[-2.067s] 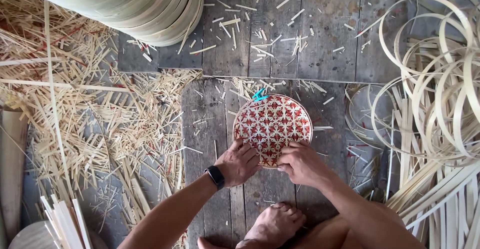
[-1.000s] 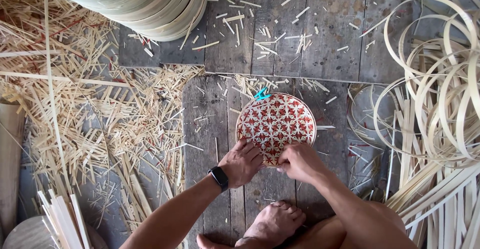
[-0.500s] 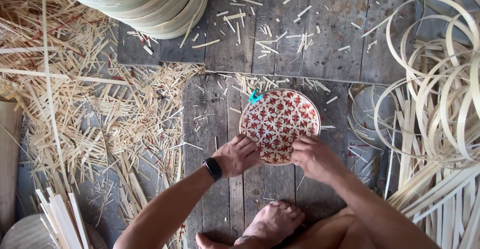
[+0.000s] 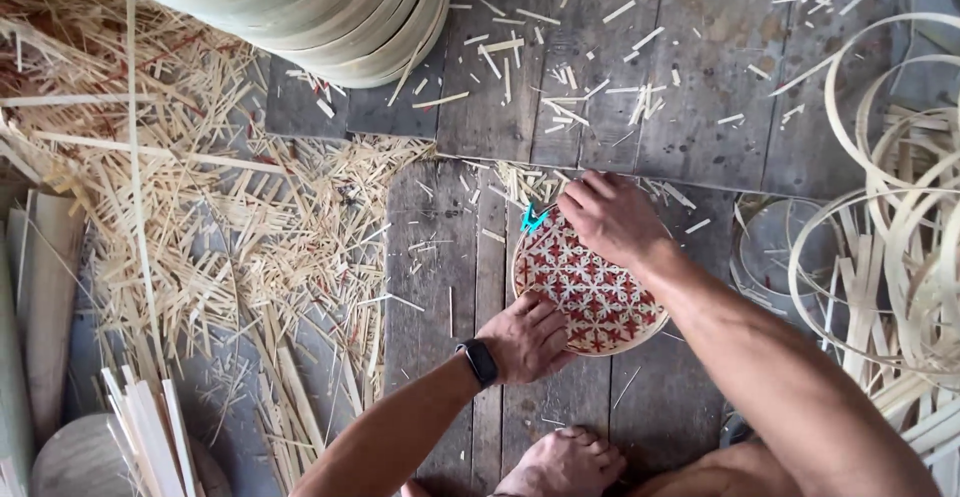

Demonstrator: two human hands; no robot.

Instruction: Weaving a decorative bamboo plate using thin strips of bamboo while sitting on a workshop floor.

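Observation:
A round woven tray (image 4: 590, 292) with a red and pale star pattern lies on the grey plank floor (image 4: 440, 287). My left hand (image 4: 527, 337), with a black watch on the wrist, presses on the tray's near left rim. My right hand (image 4: 610, 219) reaches over the far rim, fingers pinched by a small teal clip (image 4: 532, 219) fixed there. Whether the fingers grip the clip or the rim is unclear. My bare foot (image 4: 565, 462) rests just below the tray.
A tall stack of pale bamboo hoops (image 4: 300, 7) stands at the top left. Loose bamboo rings and strips (image 4: 900, 217) pile up on the right. Split slivers and offcuts (image 4: 180, 217) litter the left floor, with flat slats (image 4: 145, 432) at the bottom left.
My right hand has moved from the tray's near right edge up to its far rim by the teal clip. The left hand stays on the near rim.

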